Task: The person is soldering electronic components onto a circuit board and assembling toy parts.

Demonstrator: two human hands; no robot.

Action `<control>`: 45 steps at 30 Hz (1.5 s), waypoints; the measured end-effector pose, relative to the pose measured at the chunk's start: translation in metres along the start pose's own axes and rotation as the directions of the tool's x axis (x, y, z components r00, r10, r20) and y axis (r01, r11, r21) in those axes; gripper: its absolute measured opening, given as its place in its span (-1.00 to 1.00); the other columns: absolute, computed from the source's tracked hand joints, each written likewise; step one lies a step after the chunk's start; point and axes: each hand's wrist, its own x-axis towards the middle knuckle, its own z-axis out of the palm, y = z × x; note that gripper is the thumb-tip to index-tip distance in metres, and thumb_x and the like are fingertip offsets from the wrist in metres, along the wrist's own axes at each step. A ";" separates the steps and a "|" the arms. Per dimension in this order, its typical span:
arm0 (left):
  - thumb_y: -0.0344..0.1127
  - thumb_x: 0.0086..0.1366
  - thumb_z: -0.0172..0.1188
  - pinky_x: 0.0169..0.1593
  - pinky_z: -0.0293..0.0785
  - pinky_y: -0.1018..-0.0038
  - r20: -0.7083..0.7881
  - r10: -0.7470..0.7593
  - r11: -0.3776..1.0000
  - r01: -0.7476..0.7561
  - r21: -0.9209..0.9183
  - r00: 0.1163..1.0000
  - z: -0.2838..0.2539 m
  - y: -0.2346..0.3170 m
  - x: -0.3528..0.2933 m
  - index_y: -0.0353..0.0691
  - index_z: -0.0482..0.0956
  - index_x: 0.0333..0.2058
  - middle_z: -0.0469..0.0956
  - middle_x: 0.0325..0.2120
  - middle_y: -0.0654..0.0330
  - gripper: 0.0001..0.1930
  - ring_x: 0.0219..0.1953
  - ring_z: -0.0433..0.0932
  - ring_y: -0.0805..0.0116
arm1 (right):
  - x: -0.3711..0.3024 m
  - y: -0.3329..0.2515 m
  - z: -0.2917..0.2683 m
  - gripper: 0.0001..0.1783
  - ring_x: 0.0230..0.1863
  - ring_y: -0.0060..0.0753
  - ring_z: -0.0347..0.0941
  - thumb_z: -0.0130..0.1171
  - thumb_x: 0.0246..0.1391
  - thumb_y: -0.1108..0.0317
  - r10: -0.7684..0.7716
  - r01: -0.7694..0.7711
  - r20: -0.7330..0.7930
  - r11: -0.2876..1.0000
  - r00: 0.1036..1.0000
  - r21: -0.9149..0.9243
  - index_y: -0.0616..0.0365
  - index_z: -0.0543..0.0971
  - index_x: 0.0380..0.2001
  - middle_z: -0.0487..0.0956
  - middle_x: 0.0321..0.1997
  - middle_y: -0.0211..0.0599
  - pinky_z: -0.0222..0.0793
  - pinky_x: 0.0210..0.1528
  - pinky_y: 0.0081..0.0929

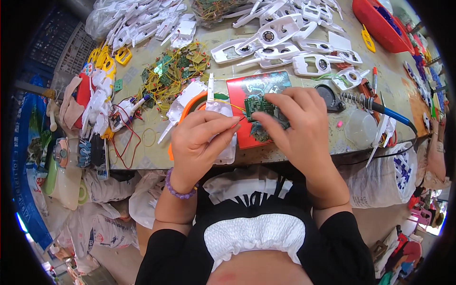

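A small green circuit board lies over a red flat box or book with a dark printed pattern. My right hand grips the board's edge between thumb and fingers. My left hand is closed in a pinch beside it, on what looks like a thin red wire running to the board. Above the pinch, a yellow wire also reaches the board. Partly hidden under my left hand is a white plastic shell, along with an orange plastic ring.
Wired circuit boards are heaped at left, with white plastic casings piled behind. A soldering iron sits in its coiled holder at right, near a clear plastic cup. A red basin stands at the far right.
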 end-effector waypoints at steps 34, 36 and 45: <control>-0.52 -0.13 0.32 -0.15 0.52 0.34 0.319 0.224 0.933 -0.297 0.202 0.921 -0.002 0.001 0.013 -0.26 0.57 -0.47 0.56 -0.37 0.18 -0.83 -0.13 0.57 0.15 | -0.023 0.018 -0.017 -0.41 0.04 -0.12 0.38 0.31 -0.17 0.50 0.004 0.020 -0.055 0.901 0.999 0.434 0.26 0.41 0.02 0.45 0.04 -0.05 0.26 0.10 -0.35; -0.52 -0.13 0.32 -0.15 0.52 0.34 0.318 0.224 0.935 -0.295 0.198 0.921 -0.003 0.000 0.012 -0.26 0.57 -0.47 0.55 -0.37 0.18 -0.83 -0.13 0.57 0.15 | -0.039 0.031 -0.023 -0.52 0.04 -0.22 0.38 0.24 -0.11 0.57 0.071 0.032 -0.234 0.912 0.970 0.408 0.32 0.42 -0.04 0.45 0.01 -0.04 0.28 0.10 -0.35; -0.53 -0.13 0.33 -0.17 0.53 0.35 0.352 0.240 0.941 -0.307 0.145 0.904 -0.006 0.000 0.013 -0.26 0.56 -0.47 0.54 -0.40 0.17 -0.82 -0.15 0.57 0.17 | -0.097 0.098 -0.073 -0.78 -0.18 -0.38 0.47 -0.06 0.17 0.57 0.550 -0.044 -0.472 0.682 0.689 0.730 0.37 0.44 -0.11 0.53 -0.15 -0.11 0.39 -0.06 -0.47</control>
